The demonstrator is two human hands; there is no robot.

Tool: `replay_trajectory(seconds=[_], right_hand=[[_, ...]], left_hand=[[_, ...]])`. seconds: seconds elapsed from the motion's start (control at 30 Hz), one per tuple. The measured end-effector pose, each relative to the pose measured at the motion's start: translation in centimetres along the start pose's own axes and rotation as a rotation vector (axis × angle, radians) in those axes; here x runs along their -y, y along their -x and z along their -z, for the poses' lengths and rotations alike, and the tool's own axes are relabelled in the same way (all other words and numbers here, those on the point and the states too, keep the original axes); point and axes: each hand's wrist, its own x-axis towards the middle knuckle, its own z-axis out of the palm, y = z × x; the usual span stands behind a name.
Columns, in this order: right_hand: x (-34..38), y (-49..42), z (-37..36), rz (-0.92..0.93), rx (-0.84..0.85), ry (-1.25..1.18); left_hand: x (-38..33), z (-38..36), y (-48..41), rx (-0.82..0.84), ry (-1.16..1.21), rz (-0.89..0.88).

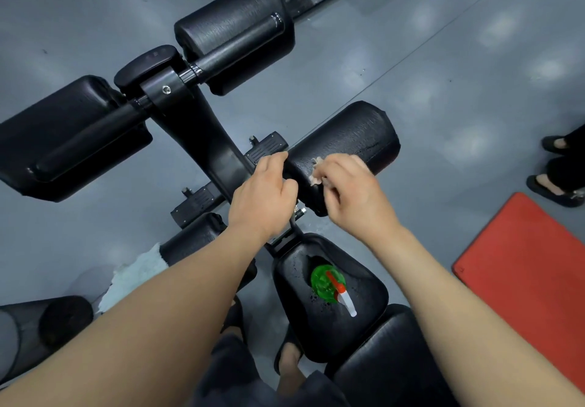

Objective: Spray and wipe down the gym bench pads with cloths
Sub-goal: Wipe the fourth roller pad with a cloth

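**Pink cloth pressed on the roller pad, both hands at its near end**

The black roller pad (348, 134) lies slanted in the middle of the view, and all places here are given from it. A small pink cloth (316, 170) sits on the pad's near end. The right hand (354, 191) holds the cloth against the pad with curled fingers. Most of the cloth is hidden under these fingers, so its real size is probably larger than the bit that shows. The left hand (262, 194) is on the left of the same end, with its fingers bent round the edge of the pad and gripping it.

Just below the roller pad is the seat pad (316, 333). A green spray bottle (329, 283) with a red and white head stands on it, and wet spots are around the bottle. Lower left of the roller pad, a pale cloth (136, 273) hangs over a second roller (193, 235). Above and to the left of the roller pad are two large pads (234, 26) on a crossbar. To its right, a red mat (522, 273) lies on the grey floor (443, 58). Another person's sandalled feet (554, 181) stand at the right edge.
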Motion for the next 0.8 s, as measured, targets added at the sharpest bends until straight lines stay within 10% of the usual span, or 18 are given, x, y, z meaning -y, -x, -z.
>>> replay_trajectory(seconds=[0.27, 0.57, 0.8], right_hand=[[-6.0, -4.6, 3.2, -0.365, -0.208, 0.15], [-1.8, -3.1, 1.6, 0.014, 0.146, 0.117], [-4.9, -8.3, 3.7, -0.395, 0.031, 0.319]], left_hand=[[0.1, 0.1, 0.0, 0.002, 0.016, -0.008], [0.1, 0.0, 0.0, -0.006, 0.013, -0.038], [0.3, -0.1, -0.2, -0.002, 0.012, -0.03]])
